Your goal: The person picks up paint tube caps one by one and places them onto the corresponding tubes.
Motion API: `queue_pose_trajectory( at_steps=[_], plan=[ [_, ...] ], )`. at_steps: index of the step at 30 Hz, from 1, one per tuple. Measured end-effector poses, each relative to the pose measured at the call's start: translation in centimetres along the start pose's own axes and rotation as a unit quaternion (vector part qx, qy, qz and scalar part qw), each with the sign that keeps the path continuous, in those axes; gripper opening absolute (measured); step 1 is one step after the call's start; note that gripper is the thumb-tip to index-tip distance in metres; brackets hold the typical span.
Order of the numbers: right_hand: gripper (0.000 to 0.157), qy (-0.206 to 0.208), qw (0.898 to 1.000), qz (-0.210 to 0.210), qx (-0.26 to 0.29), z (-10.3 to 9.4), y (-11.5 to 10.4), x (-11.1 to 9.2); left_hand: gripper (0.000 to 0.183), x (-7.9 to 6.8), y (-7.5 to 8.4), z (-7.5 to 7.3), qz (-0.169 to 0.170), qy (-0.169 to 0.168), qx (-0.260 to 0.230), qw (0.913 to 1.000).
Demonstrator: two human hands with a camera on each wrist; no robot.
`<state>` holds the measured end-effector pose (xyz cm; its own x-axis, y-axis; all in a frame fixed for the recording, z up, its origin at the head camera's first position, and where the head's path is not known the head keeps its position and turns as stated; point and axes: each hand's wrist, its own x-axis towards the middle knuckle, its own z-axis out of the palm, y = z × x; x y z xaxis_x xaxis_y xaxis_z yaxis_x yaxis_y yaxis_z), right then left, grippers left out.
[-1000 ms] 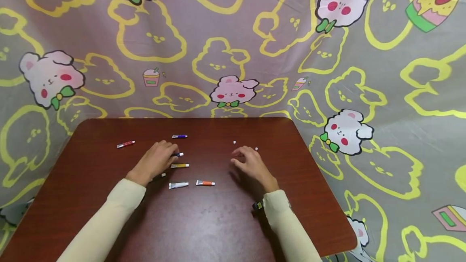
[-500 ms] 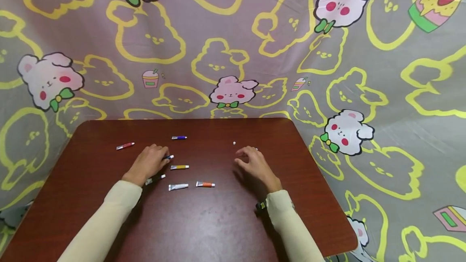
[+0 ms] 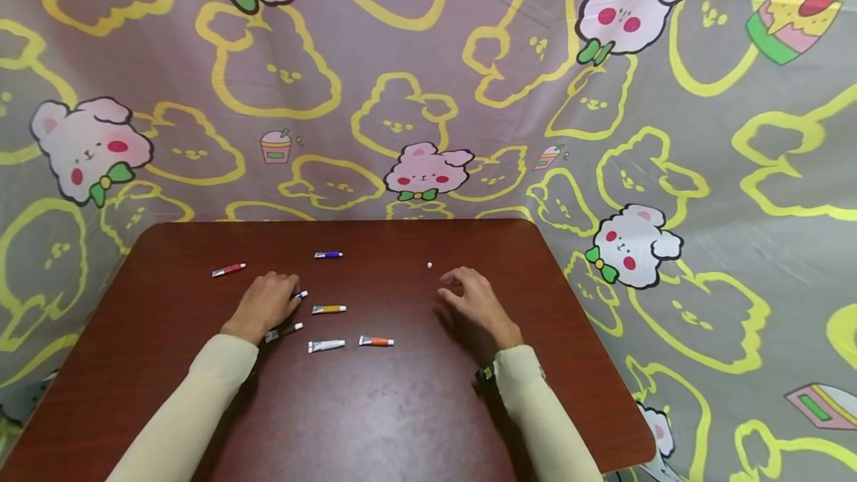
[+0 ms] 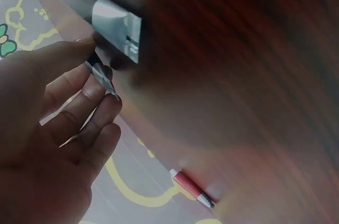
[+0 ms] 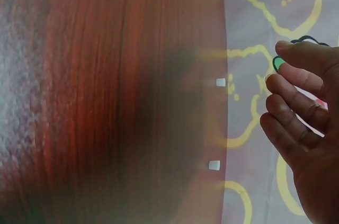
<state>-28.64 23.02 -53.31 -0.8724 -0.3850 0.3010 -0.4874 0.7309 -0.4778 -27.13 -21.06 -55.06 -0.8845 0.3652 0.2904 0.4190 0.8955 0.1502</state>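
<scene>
My left hand point(image 3: 263, 305) pinches a small blue paint tube point(image 3: 302, 294) between thumb and fingers; its white cap points right, and the hand covers most of it. In the left wrist view the crimped end of this paint tube point(image 4: 101, 73) sticks out from the fingertips. Just below that hand lies a black paint tube point(image 3: 284, 332). On the right, my right hand point(image 3: 477, 306) hovers over the table with loosely bent fingers and nothing in them. Beyond it is a small white cap point(image 3: 429, 265); a second white cap point(image 5: 214, 165) shows only in the right wrist view.
On the brown table point(image 3: 415, 422) lie a yellow paint tube point(image 3: 329, 309), a white paint tube point(image 3: 326, 346), an orange paint tube point(image 3: 376, 341), a violet paint tube point(image 3: 329, 255) and a red paint tube point(image 3: 229, 270). A patterned curtain point(image 3: 402, 43) hangs behind the table.
My left hand has moved left and slightly nearer with the blue paint tube, uncovering the black one. My right hand has shifted slightly right, hiding one white cap in the head view.
</scene>
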Motion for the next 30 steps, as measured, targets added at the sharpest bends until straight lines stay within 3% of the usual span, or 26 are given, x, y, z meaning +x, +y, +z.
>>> queue_pose_trajectory(
  at_steps=[13, 20, 27, 30],
  plan=[
    [0.026, 0.002, 1.000, 0.020, -0.007, 0.0, 1.4, 0.4, 0.023, -0.2, -0.3, 0.1, -0.013, -0.010, -0.016, 0.9997],
    [0.025, -0.004, 0.999, 0.036, -0.014, -0.3, 2.3, 0.1, 0.022, 0.2, -0.3, -0.2, -0.005, -0.014, -0.035, 0.9993],
    [0.025, -0.007, 0.999, 0.051, -0.017, -0.4, 2.8, -0.1, 0.018, 0.1, -0.7, -0.3, -0.041, -0.049, -0.054, 0.9965],
    [0.024, -0.003, 0.998, 0.055, -0.020, -0.4, 3.1, -0.2, 0.019, 0.1, -1.1, -0.5, -0.049, -0.045, -0.053, 0.9964]
  ],
)
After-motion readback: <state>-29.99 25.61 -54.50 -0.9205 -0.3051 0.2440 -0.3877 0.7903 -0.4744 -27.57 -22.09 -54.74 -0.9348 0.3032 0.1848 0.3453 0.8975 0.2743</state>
